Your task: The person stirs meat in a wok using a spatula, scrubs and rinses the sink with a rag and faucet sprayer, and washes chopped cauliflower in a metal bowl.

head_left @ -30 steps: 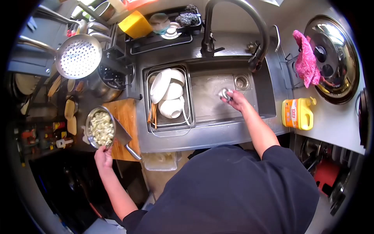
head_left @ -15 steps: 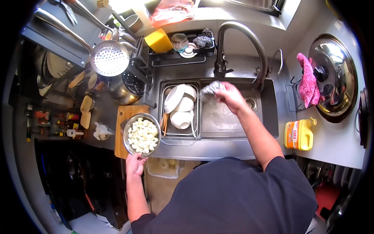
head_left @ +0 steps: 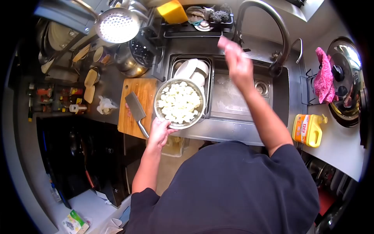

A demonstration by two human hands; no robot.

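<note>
My left hand (head_left: 159,133) grips the near rim of a metal bowl (head_left: 157,102) full of pale chopped pieces (head_left: 179,102). The bowl is over the front left corner of the sink's wire basket (head_left: 207,78), hiding part of it and the white bowls (head_left: 187,68) inside. My right hand (head_left: 238,62) is raised over the back of the sink (head_left: 230,97), near the base of the faucet (head_left: 286,35). It is smeared by motion, and nothing can be made out in it. A crumpled, greyish item (head_left: 196,13) lies in the black rack (head_left: 194,34) behind the sink.
A cleaver (head_left: 135,107) lies on the wooden board (head_left: 126,123) left of the bowl. A perforated ladle (head_left: 117,25) hangs at upper left. On the right are a yellow jug (head_left: 309,130), a pink cloth (head_left: 324,76) and a large lid (head_left: 346,82).
The bowl in my left hand has moved right, from beside the board to the wire basket. My right hand rose from the sink towards the rack; the silvery item it held no longer shows in it.
</note>
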